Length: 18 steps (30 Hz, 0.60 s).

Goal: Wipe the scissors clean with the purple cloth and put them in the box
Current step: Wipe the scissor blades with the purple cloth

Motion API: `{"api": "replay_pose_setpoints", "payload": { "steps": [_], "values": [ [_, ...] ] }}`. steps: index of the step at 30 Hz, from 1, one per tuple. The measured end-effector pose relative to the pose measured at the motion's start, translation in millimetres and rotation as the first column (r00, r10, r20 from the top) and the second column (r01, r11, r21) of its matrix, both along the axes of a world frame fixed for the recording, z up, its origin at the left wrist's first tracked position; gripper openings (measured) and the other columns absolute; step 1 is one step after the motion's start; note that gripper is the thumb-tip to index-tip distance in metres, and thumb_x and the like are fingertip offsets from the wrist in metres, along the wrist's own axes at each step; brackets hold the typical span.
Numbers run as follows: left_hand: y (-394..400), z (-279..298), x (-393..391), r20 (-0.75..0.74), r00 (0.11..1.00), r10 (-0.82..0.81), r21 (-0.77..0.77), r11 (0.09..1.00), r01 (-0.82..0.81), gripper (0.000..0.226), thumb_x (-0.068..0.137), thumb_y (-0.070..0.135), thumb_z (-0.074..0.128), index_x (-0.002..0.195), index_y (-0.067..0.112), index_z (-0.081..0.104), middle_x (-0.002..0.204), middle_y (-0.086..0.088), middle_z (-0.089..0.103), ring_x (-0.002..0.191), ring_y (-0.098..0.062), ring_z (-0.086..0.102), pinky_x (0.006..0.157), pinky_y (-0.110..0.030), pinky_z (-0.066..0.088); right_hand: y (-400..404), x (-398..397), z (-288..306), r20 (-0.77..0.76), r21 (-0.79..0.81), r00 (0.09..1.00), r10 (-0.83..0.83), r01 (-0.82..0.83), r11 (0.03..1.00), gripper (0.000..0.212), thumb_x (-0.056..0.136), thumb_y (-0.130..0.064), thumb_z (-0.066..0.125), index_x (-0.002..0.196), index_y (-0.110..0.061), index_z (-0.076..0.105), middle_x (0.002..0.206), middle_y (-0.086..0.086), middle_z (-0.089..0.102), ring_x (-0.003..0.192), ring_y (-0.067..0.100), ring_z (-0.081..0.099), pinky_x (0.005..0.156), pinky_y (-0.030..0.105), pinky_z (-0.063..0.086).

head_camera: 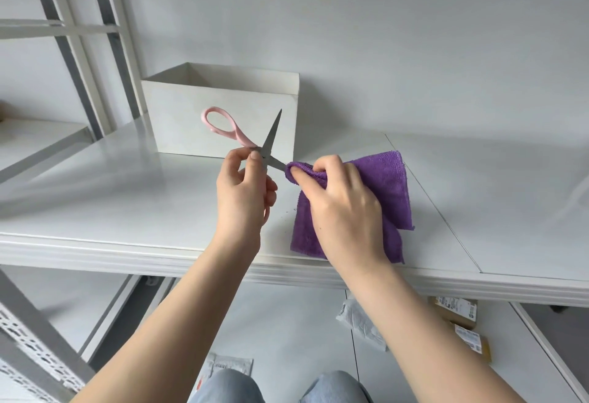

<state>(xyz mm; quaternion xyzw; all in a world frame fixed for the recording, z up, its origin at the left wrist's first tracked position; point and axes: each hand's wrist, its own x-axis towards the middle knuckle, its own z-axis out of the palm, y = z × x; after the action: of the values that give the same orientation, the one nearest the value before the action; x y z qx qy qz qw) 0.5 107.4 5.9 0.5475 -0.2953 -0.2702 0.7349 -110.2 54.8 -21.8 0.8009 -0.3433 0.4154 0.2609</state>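
My left hand (243, 190) holds the pink-handled scissors (271, 138) near their pivot, above the white table. The blades are spread apart: one points up in front of the box, the other runs right into the purple cloth (387, 186). My right hand (338, 205) pinches a fold of that cloth around the lower blade's tip; the rest of the cloth hangs down to the table. One pink handle loop sticks up to the left. The white open-topped box (178, 106) stands just behind, on the table.
The white table (127, 205) has a seam line to the right of the cloth and its front edge close to me. A metal shelf frame (79, 52) stands at the left. Packets and small cartons (459, 316) lie on the floor under the table.
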Motion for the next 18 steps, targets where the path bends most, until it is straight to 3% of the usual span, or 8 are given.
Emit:
{"api": "replay_pose_setpoints", "payload": {
  "steps": [3,6,9,13,18],
  "values": [
    [2,0,5,-0.014,0.999,0.045,-0.019,0.999,-0.045,0.013,0.1,0.025,0.04,0.092,0.025,0.05,0.055,0.002,0.046,0.038,-0.007,0.038,0.036,-0.013,0.025,-4,-5,0,-0.013,0.013,1.0,-0.013,0.013,1.0,0.037,0.082,-0.004,0.049,0.105,-0.021,0.073,0.093,0.007,0.061,0.071,0.028,0.057,0.044,0.028,0.035],
    [1,3,6,-0.037,0.998,0.059,-0.021,0.998,-0.06,0.015,0.1,0.025,0.04,0.089,0.027,0.05,0.056,0.002,0.046,0.038,-0.006,0.039,0.037,-0.012,0.026,-10,-9,3,0.056,0.044,0.998,-0.018,0.016,0.999,0.032,0.079,-0.002,0.065,0.102,-0.022,0.074,0.091,0.006,0.059,0.071,0.027,0.056,0.046,0.025,0.027],
    [-1,5,2,-0.032,0.999,0.035,-0.019,0.999,-0.036,0.014,0.1,0.025,0.04,0.089,0.026,0.049,0.056,0.002,0.047,0.038,-0.007,0.038,0.037,-0.012,0.026,-7,-4,10,0.149,0.042,0.989,-0.013,0.007,0.999,0.031,0.082,-0.003,0.069,0.105,-0.022,0.074,0.09,0.005,0.059,0.072,0.026,0.056,0.046,0.025,0.025],
    [-2,5,-2,-0.018,1.0,0.021,-0.031,0.999,-0.022,0.012,0.1,0.024,0.041,0.091,0.025,0.05,0.056,0.002,0.048,0.038,-0.008,0.039,0.037,-0.013,0.027,0,6,7,0.033,-0.028,0.999,0.021,-0.02,0.999,0.032,0.081,-0.006,0.07,0.108,-0.023,0.072,0.093,0.005,0.061,0.073,0.026,0.056,0.049,0.027,0.028],
    [1,2,4,-0.032,0.998,0.046,-0.029,0.998,-0.047,0.012,0.1,0.024,0.04,0.095,0.023,0.05,0.056,0.001,0.046,0.038,-0.007,0.039,0.036,-0.013,0.027,-6,-2,3,-0.015,0.004,1.0,0.02,-0.02,1.0,0.037,0.077,-0.002,0.064,0.107,-0.021,0.073,0.093,0.007,0.061,0.072,0.027,0.057,0.047,0.028,0.033]
  ]
}}
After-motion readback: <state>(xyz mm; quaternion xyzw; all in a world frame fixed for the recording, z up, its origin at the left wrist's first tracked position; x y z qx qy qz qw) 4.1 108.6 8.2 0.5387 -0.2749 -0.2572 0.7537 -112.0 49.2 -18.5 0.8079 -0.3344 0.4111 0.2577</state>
